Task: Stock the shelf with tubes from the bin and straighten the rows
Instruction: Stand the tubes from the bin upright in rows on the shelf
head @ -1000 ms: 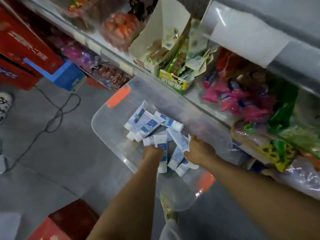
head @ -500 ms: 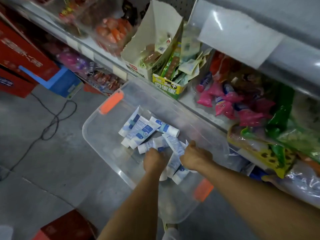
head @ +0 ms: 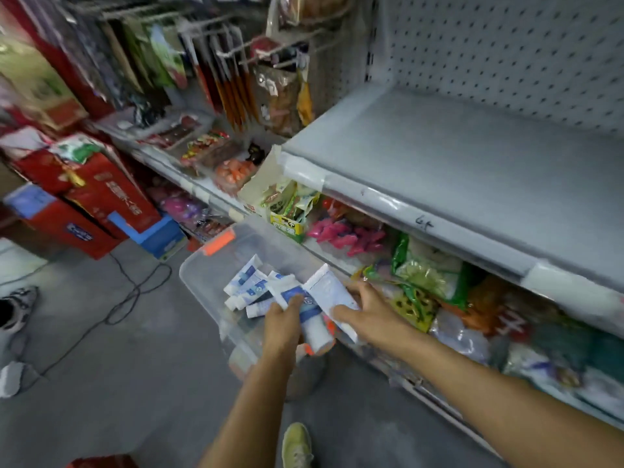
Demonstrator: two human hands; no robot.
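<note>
Clear bin [head: 199,282] holds loose tubes [head: 248,287] (white and blue). Left grip [head: 283,329] clasps a tube bundle [head: 312,324], right grip [head: 368,315] pinches a white tube [head: 329,288], crimped ends pointing away from the person.

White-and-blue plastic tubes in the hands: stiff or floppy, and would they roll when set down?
Probably fairly stiff: the white-and-blue plastic tubes jut from the left hand and right hand without sagging. Likely light, since fingers alone hold them. Flat crimped ends should limit rolling on the grey metal shelf.

Clear glossy plastic bin [head: 202,282]; smooth white plastic tubes [head: 332,292]; matt grey metal shelf [head: 456,157]; perforated back panel [head: 506,52].
</note>
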